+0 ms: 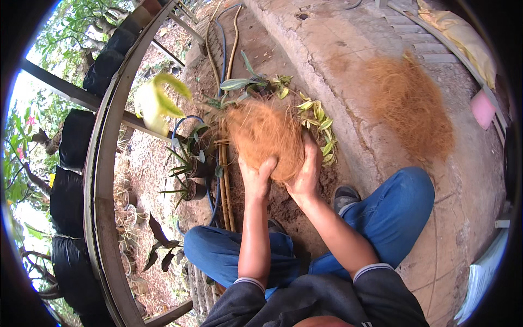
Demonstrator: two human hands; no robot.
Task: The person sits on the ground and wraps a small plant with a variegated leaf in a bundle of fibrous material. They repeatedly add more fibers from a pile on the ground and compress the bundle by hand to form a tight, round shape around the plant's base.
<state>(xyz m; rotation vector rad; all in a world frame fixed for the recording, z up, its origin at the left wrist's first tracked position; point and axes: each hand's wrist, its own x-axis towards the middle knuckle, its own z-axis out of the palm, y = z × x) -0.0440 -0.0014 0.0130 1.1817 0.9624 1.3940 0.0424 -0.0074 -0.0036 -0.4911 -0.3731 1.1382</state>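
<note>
A wad of brown coconut fibre (265, 135) is held up between my two hands, slightly blurred, with loose strands sticking out toward the left. My left hand (255, 175) grips its near left side, the thumb pressed against the fibre. Along its right side curve the fingers of my right hand (308, 167). Most fingertips are hidden behind the wad. A larger heap of the same fibre (412, 108) lies on the concrete floor to the right. Beyond my hands stands a striped-leaf plant (241, 83), and yellow-green leafy cuttings (320, 118) trail on the soil beside the wad.
Potted spiky plants (192, 190) and a blue hose (224, 36) lie to my left, with bamboo poles (224, 196) alongside. Farther left, a metal rail (102, 184) carries black plant bags (69, 200). A raised concrete edge (322, 81) runs past on the right. My bent knees flank the work spot.
</note>
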